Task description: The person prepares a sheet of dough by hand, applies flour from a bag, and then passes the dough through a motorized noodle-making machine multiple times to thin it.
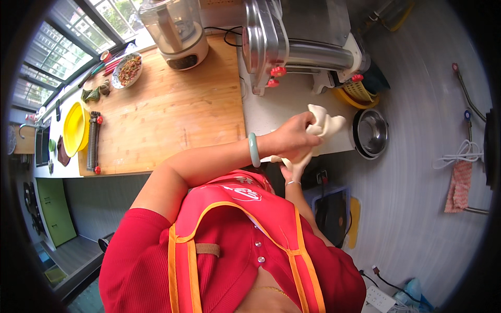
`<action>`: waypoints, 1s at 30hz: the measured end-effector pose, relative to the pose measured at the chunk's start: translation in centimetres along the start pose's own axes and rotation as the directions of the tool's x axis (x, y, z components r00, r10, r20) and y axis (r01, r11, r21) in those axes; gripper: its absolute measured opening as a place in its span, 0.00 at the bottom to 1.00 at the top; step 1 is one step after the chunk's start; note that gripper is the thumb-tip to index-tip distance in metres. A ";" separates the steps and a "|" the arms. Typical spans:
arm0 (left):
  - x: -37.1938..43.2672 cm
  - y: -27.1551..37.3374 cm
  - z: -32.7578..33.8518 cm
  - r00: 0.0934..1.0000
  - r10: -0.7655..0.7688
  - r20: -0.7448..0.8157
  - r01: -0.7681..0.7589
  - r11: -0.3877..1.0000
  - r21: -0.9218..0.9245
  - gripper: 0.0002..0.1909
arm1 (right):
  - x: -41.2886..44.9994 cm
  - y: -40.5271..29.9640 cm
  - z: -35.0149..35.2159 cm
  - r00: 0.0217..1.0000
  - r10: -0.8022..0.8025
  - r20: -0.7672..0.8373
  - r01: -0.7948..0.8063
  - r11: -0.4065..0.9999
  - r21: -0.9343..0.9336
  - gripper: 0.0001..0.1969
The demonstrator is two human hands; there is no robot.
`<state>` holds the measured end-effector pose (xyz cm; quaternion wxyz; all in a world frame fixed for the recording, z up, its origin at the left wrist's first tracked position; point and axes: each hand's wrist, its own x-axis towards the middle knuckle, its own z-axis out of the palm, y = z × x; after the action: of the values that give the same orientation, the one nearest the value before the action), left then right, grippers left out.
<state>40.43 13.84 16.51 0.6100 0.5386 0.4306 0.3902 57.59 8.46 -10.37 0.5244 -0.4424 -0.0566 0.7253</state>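
My left hand, with a pale green bangle at the wrist, grips a soft, folded sheet of pale dough over the white counter. Lower down, near the counter's front edge, my right hand is partly hidden under the dough's hanging end and touches it; how its fingers close cannot be seen. Beyond both hands stands a metal dough-rolling machine with a steel roller and red knobs. To the left of the hands lies a large wooden board.
On the board are a food processor, a patterned bowl of chopped filling, a yellow basin and a roller attachment. Steel bowls stand at the counter's right end, near a yellow strainer basket.
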 end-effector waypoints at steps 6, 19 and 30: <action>-4.3 6.6 1.3 0.975 0.205 0.081 -0.194 0.974 -0.120 0.19 | -0.3 -3.5 0.2 0.982 -0.168 0.092 0.174 0.983 -0.065 0.26; -6.2 12.5 3.2 0.919 0.378 0.113 -0.316 0.876 -0.366 0.16 | -9.3 -11.6 9.9 0.860 -0.430 0.276 0.506 0.636 -0.583 0.26; -20.9 8.0 -16.3 0.717 0.054 -0.695 -0.343 0.895 -0.284 0.17 | -9.6 -13.2 13.6 0.751 -0.492 0.441 0.617 0.282 -0.735 0.13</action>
<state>18.14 0.32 25.87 0.4621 0.2717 0.4716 0.7002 57.98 11.72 10.57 0.4510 -0.5430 -0.5863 0.3975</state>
